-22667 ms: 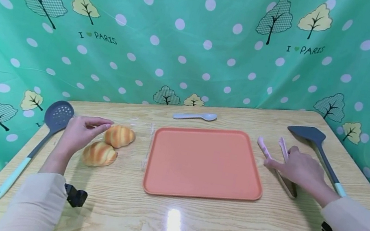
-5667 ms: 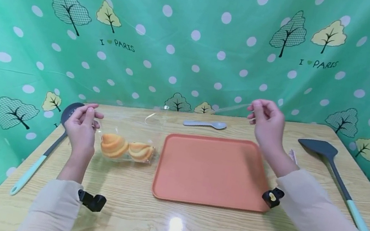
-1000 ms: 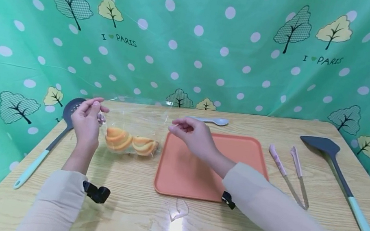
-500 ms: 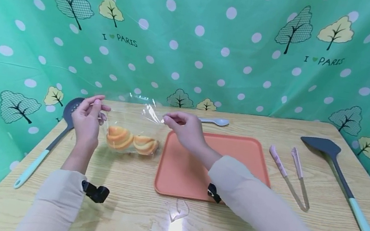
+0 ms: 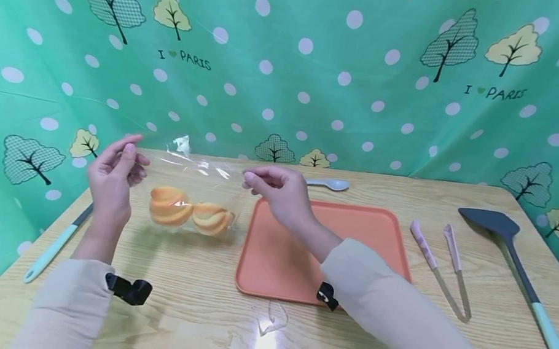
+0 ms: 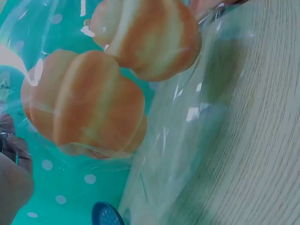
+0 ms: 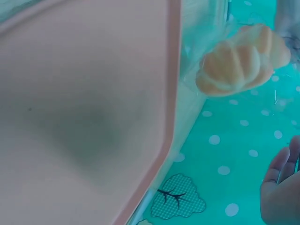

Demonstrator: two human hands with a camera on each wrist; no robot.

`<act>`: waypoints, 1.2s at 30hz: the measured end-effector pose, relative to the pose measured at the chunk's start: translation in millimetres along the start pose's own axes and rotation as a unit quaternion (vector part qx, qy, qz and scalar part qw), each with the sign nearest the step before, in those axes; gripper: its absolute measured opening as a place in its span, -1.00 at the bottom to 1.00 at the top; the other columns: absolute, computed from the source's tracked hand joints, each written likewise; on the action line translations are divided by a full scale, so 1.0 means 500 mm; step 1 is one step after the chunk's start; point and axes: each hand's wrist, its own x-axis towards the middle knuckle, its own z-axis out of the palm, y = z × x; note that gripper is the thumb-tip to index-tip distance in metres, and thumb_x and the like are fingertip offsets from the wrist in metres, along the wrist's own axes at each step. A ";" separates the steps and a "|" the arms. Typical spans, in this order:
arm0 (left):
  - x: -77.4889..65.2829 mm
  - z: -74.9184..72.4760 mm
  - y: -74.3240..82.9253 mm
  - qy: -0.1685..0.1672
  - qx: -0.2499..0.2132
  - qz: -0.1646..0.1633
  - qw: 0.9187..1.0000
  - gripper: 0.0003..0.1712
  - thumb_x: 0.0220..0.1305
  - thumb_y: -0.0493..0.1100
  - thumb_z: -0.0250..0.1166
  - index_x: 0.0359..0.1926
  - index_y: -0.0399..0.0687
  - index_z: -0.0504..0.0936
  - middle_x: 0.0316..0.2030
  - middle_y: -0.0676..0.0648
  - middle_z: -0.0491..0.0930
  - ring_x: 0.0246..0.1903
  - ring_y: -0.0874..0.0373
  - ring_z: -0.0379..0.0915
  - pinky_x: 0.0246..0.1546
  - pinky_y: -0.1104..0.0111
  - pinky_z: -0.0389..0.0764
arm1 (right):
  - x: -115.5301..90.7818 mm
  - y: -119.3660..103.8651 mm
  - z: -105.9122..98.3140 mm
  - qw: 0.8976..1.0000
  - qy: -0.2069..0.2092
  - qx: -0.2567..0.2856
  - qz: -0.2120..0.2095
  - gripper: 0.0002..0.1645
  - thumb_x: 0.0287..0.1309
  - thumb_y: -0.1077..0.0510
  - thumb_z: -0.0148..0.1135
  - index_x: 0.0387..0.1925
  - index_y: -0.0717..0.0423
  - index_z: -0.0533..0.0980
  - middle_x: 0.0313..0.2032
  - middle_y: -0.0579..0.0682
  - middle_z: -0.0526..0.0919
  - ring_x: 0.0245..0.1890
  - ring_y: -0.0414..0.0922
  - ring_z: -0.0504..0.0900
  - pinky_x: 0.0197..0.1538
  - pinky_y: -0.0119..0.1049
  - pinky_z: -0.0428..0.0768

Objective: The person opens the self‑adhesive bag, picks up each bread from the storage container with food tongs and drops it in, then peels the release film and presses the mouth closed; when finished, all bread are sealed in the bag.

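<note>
Two golden bread rolls [image 5: 170, 206] sit side by side in the bottom of a clear plastic bag [image 5: 201, 172]. My left hand [image 5: 114, 171] pinches the bag's upper left edge between thumb and fingers. At the upper right corner, my right hand [image 5: 278, 194] pinches the film with thumb and forefinger. The bag hangs upright between both hands, with creased, shiny film along its top. In the left wrist view the rolls [image 6: 89, 103] show large through the film, above the table. The right wrist view catches the bagged rolls [image 7: 234, 65] beyond the tray edge.
A pink tray [image 5: 354, 262] lies under my right forearm. A thin clear strip [image 5: 271, 323] is in front of it. Tongs [image 5: 444, 272] and a dark turner [image 5: 512, 253] lie right, a spoon [image 5: 334, 184] behind. My left hand partly hides a skimmer [image 5: 53, 250].
The bag lay flat earlier, my right hand at the tongs. That hand later held a clear strip, now on the table, and came back to the bag's right edge. Lately my left hand shifted left.
</note>
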 end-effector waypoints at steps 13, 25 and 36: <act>-0.001 -0.022 -0.022 -0.002 0.036 -0.055 0.998 -0.78 0.41 -0.27 0.29 -0.03 -0.24 0.76 -0.58 -0.02 0.66 -0.69 0.25 0.46 -0.67 0.57 0.43 | 0.012 0.017 -0.006 0.998 -0.019 -0.010 0.063 -0.72 0.34 0.13 0.35 -0.02 0.23 0.71 -0.24 0.07 0.80 -0.23 0.02 0.74 -0.14 -0.33 0.69; 0.006 -0.027 -0.023 -0.016 0.013 -0.116 0.993 -0.87 0.39 -0.28 0.31 -0.30 -0.18 0.76 -0.50 -0.06 0.69 -0.55 0.21 0.55 -0.50 0.53 0.56 | 0.024 0.028 -0.018 0.997 -0.032 -0.006 0.070 -0.72 0.35 0.14 0.34 -0.01 0.22 0.70 -0.24 0.10 0.80 -0.37 -0.18 0.70 -0.26 -0.38 0.64; 0.008 -0.069 -0.006 -0.136 -0.036 -0.103 0.985 -0.81 0.43 -0.32 0.25 -0.10 -0.29 0.77 -0.34 -0.10 0.78 -0.46 0.15 0.68 -0.37 0.47 0.68 | 0.022 0.033 -0.029 0.997 -0.060 0.010 0.054 -0.69 0.38 0.15 0.31 0.07 0.18 0.68 -0.24 0.04 0.80 -0.12 0.25 0.68 -0.22 -0.37 0.63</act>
